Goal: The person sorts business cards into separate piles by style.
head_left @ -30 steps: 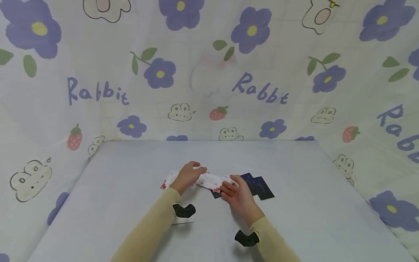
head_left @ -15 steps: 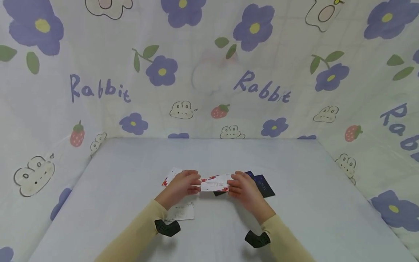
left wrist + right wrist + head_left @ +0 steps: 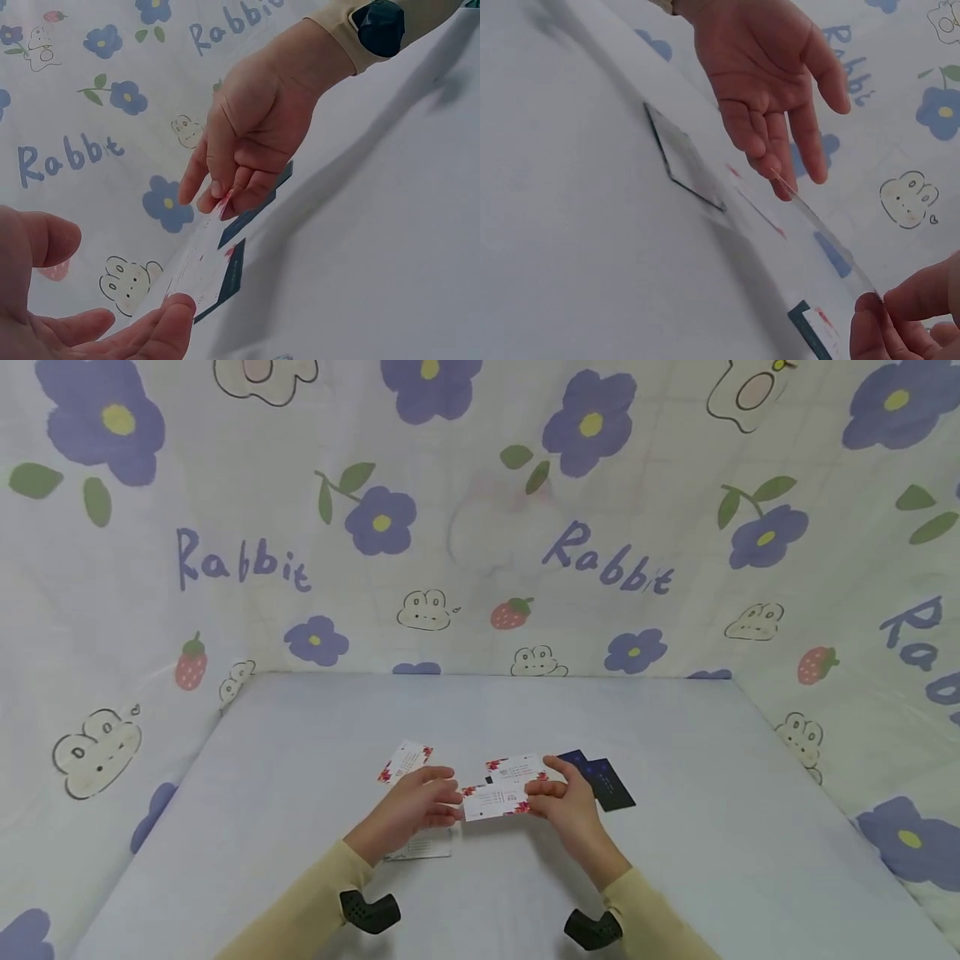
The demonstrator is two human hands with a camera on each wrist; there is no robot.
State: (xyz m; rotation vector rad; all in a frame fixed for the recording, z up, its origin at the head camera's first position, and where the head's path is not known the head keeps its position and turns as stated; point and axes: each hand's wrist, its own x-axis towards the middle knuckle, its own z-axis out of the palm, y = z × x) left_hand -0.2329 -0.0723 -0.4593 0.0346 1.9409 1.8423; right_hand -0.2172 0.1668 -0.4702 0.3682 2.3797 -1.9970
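The right hand (image 3: 576,820) pinches a flowered card (image 3: 487,802) above the bench (image 3: 337,718); the left hand (image 3: 408,812) is loose-fingered at its nine o'clock end, contact unclear. Another flowered card (image 3: 516,767) lies at one o'clock, dark cards (image 3: 609,787) nearer three, a pale card (image 3: 426,845) at eight. The step in hand appears to be positioning this card; the next move likely calls for a light, steady pinch.

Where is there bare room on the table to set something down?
Bare table lies right of the dark cards and behind all cards, up to the floral backdrop. The middle is crowded: right hand holding a flowered card, left hand beside it, more white cards around.
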